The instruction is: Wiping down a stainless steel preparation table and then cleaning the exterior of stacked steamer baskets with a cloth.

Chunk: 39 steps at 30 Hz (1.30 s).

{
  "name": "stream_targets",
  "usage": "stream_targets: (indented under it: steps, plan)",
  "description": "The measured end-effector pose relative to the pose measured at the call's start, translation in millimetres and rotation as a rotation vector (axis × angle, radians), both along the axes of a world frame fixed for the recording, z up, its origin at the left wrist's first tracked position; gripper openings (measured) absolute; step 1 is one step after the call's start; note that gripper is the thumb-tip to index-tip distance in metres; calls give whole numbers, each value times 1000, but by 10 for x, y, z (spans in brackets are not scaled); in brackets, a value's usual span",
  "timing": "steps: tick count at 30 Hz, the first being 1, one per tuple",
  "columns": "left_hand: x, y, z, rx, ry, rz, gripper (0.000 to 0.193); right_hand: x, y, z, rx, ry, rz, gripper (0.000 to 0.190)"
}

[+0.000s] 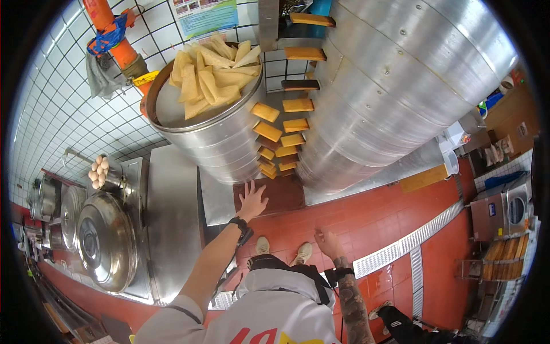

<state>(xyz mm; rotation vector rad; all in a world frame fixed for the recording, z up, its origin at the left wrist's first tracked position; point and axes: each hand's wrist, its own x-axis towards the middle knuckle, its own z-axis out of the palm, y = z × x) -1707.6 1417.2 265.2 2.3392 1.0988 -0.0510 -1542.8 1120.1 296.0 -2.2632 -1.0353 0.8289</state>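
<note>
Two tall stacks of round metal steamers with wooden handles stand before me. The left steamer stack [210, 150] is topped with a pile of folded yellowish mesh steamer cloths [215, 75]; the right steamer stack [378, 94] rises higher than the camera. My left hand [252, 201] reaches forward with fingers spread, near the base of the left stack, and holds nothing; whether it touches anything is not clear. My right hand [328, 243] hangs over the red floor, its fingers loosely curled, with nothing seen in it. A wooden handle [264, 112] juts from the left stack towards those of the right one.
On my left are a steel counter [172, 206], a large domed lid [105, 243] and a pot with eggs [99, 172]. A drain grating [386, 258] crosses the red tiled floor. Another person's leg [393, 320] shows at lower right. An orange pipe [111, 38] runs along the wall.
</note>
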Motion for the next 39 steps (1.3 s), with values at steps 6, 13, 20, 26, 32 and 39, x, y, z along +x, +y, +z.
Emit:
stream_targets:
  steps: [6, 13, 20, 26, 32, 39]
  plan:
    - [-73, -272, -280, 43, 95, -39, 78, -36, -822, -237, 155, 144, -187, 35]
    - [374, -472, -118, 29, 51, 70, 70, -222, -2001, -568, -5, -65, -366, 27]
    - [375, -714, -131, 137, 79, 129, 77, -912, -3094, -1360, -100, 451, -702, 27]
    - [488, -953, -430, 158, -62, -105, 66, -2232, -4402, -2456, 41, 153, -273, 34]
    - [604, -295, -484, 309, -5, -184, 62, -2020, -3704, -1506, 30, 511, -707, 36]
    - [948, -123, -728, 262, 98, -181, 66, -1979, -3654, -1152, 111, 581, -1109, 40]
